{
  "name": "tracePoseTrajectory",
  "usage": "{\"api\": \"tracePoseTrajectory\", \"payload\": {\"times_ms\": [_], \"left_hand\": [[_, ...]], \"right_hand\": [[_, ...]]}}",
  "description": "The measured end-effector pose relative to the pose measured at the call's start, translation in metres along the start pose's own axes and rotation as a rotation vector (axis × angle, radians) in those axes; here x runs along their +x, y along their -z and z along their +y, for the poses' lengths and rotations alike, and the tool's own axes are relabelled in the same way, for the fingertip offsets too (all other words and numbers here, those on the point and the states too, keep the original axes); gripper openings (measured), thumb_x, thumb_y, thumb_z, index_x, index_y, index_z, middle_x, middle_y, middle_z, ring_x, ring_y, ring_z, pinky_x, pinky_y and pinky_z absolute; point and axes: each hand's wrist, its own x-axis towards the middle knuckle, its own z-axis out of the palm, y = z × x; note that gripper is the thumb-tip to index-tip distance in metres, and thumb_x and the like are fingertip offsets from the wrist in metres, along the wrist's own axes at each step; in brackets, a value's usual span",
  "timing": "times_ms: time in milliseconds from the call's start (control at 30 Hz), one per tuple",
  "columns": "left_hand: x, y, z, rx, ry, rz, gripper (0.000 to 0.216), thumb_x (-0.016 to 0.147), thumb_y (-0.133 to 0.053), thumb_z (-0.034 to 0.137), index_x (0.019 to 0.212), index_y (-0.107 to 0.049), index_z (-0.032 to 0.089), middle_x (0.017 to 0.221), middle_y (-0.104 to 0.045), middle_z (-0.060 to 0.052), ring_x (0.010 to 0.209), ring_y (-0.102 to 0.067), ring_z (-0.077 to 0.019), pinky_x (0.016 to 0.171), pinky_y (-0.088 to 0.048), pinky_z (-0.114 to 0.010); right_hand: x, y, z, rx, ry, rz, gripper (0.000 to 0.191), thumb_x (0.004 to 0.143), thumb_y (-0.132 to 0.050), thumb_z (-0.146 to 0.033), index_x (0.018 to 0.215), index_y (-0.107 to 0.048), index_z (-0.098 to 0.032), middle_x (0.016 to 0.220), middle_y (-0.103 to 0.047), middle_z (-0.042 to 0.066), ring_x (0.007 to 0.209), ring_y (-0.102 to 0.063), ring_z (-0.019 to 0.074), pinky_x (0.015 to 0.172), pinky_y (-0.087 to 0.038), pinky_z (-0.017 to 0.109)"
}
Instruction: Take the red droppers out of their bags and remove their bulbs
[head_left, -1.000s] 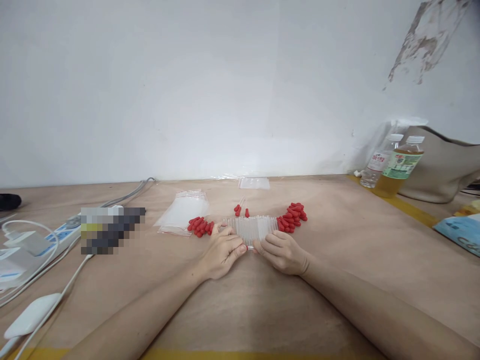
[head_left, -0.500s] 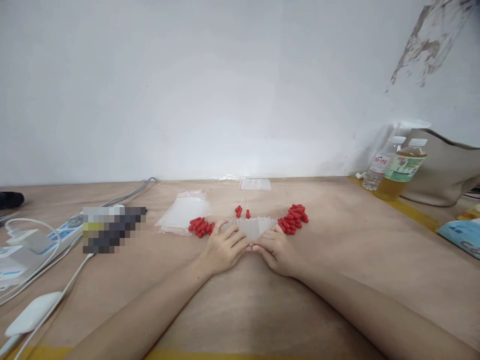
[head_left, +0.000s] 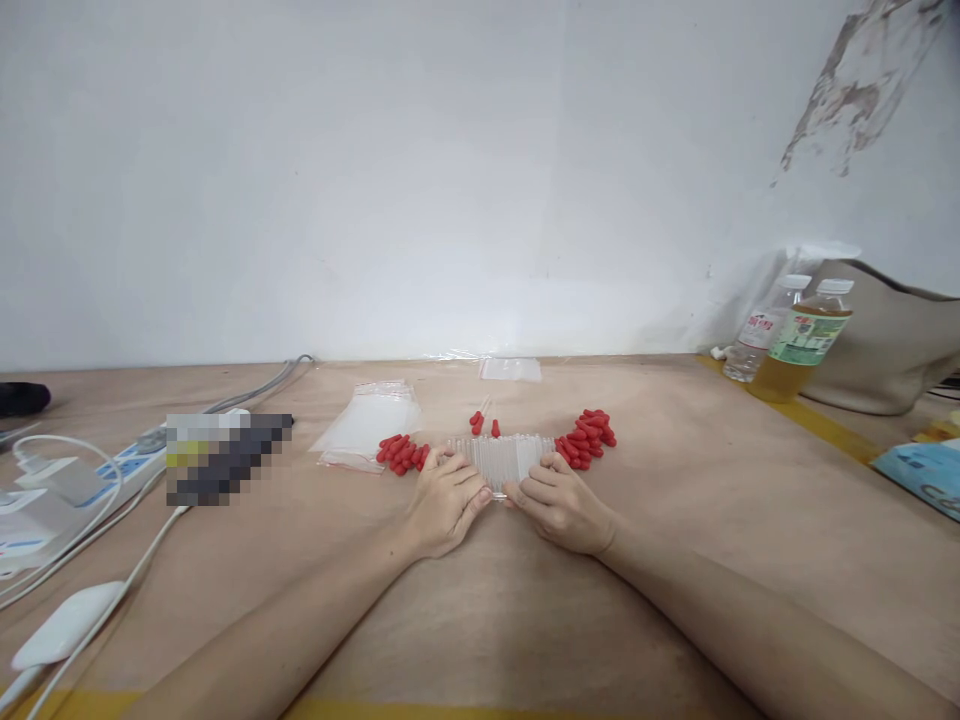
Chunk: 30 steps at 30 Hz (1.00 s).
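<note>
A row of clear thin tubes point(head_left: 504, 455) lies side by side on the brown table point(head_left: 675, 520), straight ahead. My left hand point(head_left: 444, 505) rests at the row's near left end, fingers curled and touching the tubes. My right hand point(head_left: 561, 505) is at the near right end, fingers bent against the tubes. The fingertips of both hands almost meet at the row's near edge. A small heap of red rubber caps point(head_left: 401, 453) lies left of the tubes and a bigger heap of red caps point(head_left: 586, 435) lies on the right. Three loose caps point(head_left: 480, 422) sit just behind the row.
A stack of small clear bags point(head_left: 367, 425) lies behind the left heap, another bag point(head_left: 510, 369) by the wall. Power strip, chargers and cables point(head_left: 67, 490) fill the left side. Two bottles point(head_left: 799, 340), a beige bag point(head_left: 892, 345) and a blue packet point(head_left: 922, 470) stand at right.
Both hands slid forward onto the row of tubes half a second ago, then drew back toward me a little, uncovering more of the tubes.
</note>
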Motion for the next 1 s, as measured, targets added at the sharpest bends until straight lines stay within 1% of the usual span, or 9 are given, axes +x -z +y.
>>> {"api": "tracePoseTrajectory", "payload": {"times_ms": [200, 267, 433, 500, 567, 667, 733, 867, 1000], "left_hand": [[-0.003, 0.001, -0.003, -0.033, -0.035, -0.015, 0.029, 0.088, -0.028, 0.023, 0.069, -0.049, 0.017, 0.066, -0.053, -0.001, 0.07, -0.044, -0.0148, 0.082, -0.028, -0.037], [-0.006, 0.002, -0.006, -0.048, -0.003, -0.005, 0.031, 0.088, -0.026, 0.023, 0.068, -0.048, 0.017, 0.064, -0.051, -0.001, 0.068, -0.044, -0.0145, 0.082, -0.029, -0.036], [-0.01, 0.01, -0.014, -0.095, 0.199, 0.083, 0.033, 0.088, -0.023, 0.025, 0.066, -0.046, 0.017, 0.063, -0.049, -0.002, 0.064, -0.045, -0.0149, 0.07, -0.033, -0.032], [-0.006, 0.019, -0.02, -0.149, 0.282, 0.116, 0.029, 0.087, -0.026, 0.027, 0.073, -0.049, 0.017, 0.069, -0.051, -0.002, 0.068, -0.048, -0.0156, 0.068, -0.036, -0.03], [-0.002, 0.028, -0.034, -0.185, 0.397, 0.156, 0.026, 0.085, -0.028, 0.027, 0.081, -0.052, 0.017, 0.077, -0.053, -0.003, 0.075, -0.051, -0.0163, 0.07, -0.038, -0.028], [0.001, 0.04, -0.069, -0.135, 0.67, 0.214, 0.029, 0.081, -0.029, 0.023, 0.087, -0.057, 0.018, 0.09, -0.058, -0.004, 0.088, -0.054, -0.018, 0.079, -0.039, -0.029], [-0.001, 0.042, -0.096, -0.113, 0.89, 0.118, 0.035, 0.078, -0.031, 0.025, 0.098, -0.058, 0.016, 0.1, -0.059, -0.006, 0.094, -0.054, -0.0196, 0.083, -0.039, -0.03], [-0.013, 0.036, -0.132, -0.128, 0.951, 0.024, 0.038, 0.072, -0.04, 0.028, 0.1, -0.061, 0.012, 0.103, -0.062, -0.009, 0.093, -0.057, -0.0215, 0.082, -0.041, -0.029], [-0.019, 0.029, -0.14, -0.173, 0.954, -0.061, 0.033, 0.07, -0.046, 0.033, 0.089, -0.066, 0.015, 0.087, -0.068, -0.005, 0.082, -0.061, -0.0203, 0.073, -0.044, -0.025]], "right_hand": [[-0.007, 0.005, 0.006, -0.003, 0.062, 0.031, 0.019, 0.086, -0.038, -0.011, 0.089, -0.057, -0.015, 0.057, -0.046, -0.003, 0.058, -0.038, 0.0092, 0.067, -0.026, 0.028], [-0.013, 0.005, 0.013, 0.02, 0.034, 0.042, 0.021, 0.087, -0.037, -0.012, 0.093, -0.057, -0.016, 0.058, -0.047, -0.003, 0.058, -0.039, 0.0091, 0.068, -0.026, 0.029], [-0.023, -0.002, 0.029, 0.065, -0.343, 0.112, 0.016, 0.085, -0.045, -0.019, 0.091, -0.06, -0.018, 0.059, -0.05, -0.001, 0.059, -0.041, 0.0091, 0.067, -0.026, 0.028], [-0.021, -0.007, 0.029, 0.127, -0.469, 0.063, 0.02, 0.085, -0.043, -0.018, 0.098, -0.058, -0.019, 0.065, -0.053, 0.0, 0.061, -0.044, 0.0098, 0.068, -0.027, 0.028], [-0.016, -0.01, 0.027, 0.192, -0.567, -0.017, 0.026, 0.085, -0.038, -0.016, 0.105, -0.055, -0.019, 0.07, -0.055, 0.001, 0.064, -0.047, 0.011, 0.069, -0.028, 0.029], [-0.009, -0.013, 0.025, 0.276, -0.667, -0.08, 0.029, 0.083, -0.037, -0.015, 0.106, -0.053, -0.019, 0.075, -0.058, 0.001, 0.068, -0.051, 0.0126, 0.07, -0.029, 0.029], [-0.005, -0.014, 0.025, 0.325, -0.735, -0.063, 0.023, 0.08, -0.04, -0.016, 0.1, -0.053, -0.017, 0.072, -0.058, 0.0, 0.064, -0.052, 0.0125, 0.07, -0.03, 0.03], [0.001, -0.014, 0.024, 0.325, -0.755, 0.012, 0.008, 0.078, -0.044, -0.018, 0.076, -0.051, -0.017, 0.063, -0.057, -0.002, 0.056, -0.049, 0.0109, 0.068, -0.029, 0.029], [0.003, -0.016, 0.02, 0.232, -0.626, 0.034, 0.012, 0.078, -0.043, -0.015, 0.069, -0.051, -0.017, 0.061, -0.056, -0.002, 0.055, -0.046, 0.0094, 0.069, -0.027, 0.028]]}}
